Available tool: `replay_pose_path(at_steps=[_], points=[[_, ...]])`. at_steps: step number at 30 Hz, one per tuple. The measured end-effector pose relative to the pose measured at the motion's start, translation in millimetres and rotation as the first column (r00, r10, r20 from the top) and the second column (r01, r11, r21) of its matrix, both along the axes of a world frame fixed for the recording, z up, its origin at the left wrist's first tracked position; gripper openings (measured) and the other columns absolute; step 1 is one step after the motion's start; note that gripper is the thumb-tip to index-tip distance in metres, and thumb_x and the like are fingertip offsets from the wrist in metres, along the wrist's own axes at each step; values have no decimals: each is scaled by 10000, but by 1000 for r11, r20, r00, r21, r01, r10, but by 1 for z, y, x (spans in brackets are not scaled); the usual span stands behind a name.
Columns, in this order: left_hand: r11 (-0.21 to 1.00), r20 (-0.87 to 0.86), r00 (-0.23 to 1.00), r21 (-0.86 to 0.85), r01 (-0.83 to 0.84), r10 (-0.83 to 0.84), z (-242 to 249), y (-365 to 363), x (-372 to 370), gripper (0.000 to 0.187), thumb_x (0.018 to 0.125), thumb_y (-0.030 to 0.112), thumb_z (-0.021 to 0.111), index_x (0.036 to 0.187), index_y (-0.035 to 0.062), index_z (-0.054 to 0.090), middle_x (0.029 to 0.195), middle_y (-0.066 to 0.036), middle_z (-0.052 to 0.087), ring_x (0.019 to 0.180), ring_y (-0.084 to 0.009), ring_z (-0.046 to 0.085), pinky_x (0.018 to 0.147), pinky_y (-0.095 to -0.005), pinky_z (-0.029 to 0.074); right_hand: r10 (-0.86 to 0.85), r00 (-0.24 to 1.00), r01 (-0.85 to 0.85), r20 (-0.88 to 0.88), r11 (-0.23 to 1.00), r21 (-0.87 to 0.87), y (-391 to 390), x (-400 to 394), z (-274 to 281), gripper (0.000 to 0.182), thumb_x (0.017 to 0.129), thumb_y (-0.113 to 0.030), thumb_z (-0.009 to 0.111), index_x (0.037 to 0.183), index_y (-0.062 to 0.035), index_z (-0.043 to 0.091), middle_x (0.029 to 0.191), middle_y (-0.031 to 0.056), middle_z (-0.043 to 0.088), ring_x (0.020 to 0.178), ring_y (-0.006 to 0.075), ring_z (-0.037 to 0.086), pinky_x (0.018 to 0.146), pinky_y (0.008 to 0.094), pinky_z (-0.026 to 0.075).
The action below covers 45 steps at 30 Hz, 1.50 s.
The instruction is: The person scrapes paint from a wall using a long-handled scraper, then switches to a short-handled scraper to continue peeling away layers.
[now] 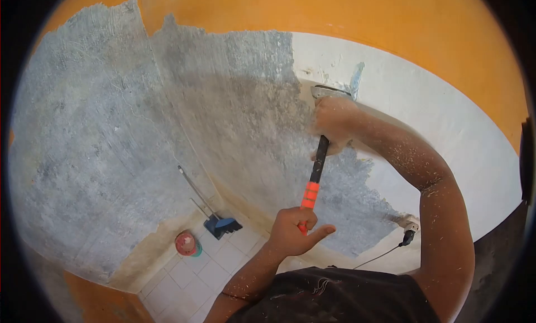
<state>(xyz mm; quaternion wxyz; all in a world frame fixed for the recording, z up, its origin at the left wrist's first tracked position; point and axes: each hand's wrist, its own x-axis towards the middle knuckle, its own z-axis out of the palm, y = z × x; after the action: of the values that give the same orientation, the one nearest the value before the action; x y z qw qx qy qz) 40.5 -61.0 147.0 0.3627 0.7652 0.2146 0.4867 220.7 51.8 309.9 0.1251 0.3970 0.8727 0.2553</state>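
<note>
A long-handled scraper [321, 161] with a black shaft and an orange grip slants up across the wall. My left hand [293, 231] is wrapped round the lower end of its orange grip, thumb pointing right. Higher up, my right hand [335, 117] is closed round the scraper near its head and partly hides it. The metal scraper head [329, 92] rests against the white paint [391, 94], close to the edge of the bared grey wall [234, 111]. Small pale flakes speckle both of my arms.
An orange band [335, 10] runs along the upper wall. On the tiled floor [190, 275] stand a red and green bucket [188, 243] and a blue dustpan [220, 226] with a long handle. A black plug [408, 237] with its cable sits in a wall socket at lower right.
</note>
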Motion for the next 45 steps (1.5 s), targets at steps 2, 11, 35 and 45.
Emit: replay_pose_path(at_steps=[2,11,35,45], points=[[999,-51,998,28,-37,38,-1,9,1,507,711,163,785,523,93,320,494,15,315,477,-93,279,441,-252,261,-29,999,32,45,998,-53,1,-2,3,379,612,-519,695,679,-148,653,687,101,621,772,323,607,661,437,512],[997,-11,999,61,-44,45,-7,4,-7,437,739,109,743,513,76,370,508,-12,386,459,-116,334,442,-271,294,50,999,-51,21,998,27,-8,7,-7,435,647,-582,635,629,-148,612,636,87,594,730,324,585,659,420,496],[978,-81,983,141,-154,166,-19,15,23,450,712,207,769,518,81,383,484,-18,325,451,-140,314,436,-282,294,-41,989,31,141,997,73,-11,17,4,428,635,-584,631,602,-159,600,601,81,565,725,304,572,660,413,495],[971,44,985,170,-170,165,-21,30,28,484,718,208,775,523,75,352,473,-46,338,427,-156,295,409,-290,281,-126,987,111,104,985,134,9,14,17,446,646,-595,630,623,-151,601,648,75,596,777,302,580,698,412,494]])
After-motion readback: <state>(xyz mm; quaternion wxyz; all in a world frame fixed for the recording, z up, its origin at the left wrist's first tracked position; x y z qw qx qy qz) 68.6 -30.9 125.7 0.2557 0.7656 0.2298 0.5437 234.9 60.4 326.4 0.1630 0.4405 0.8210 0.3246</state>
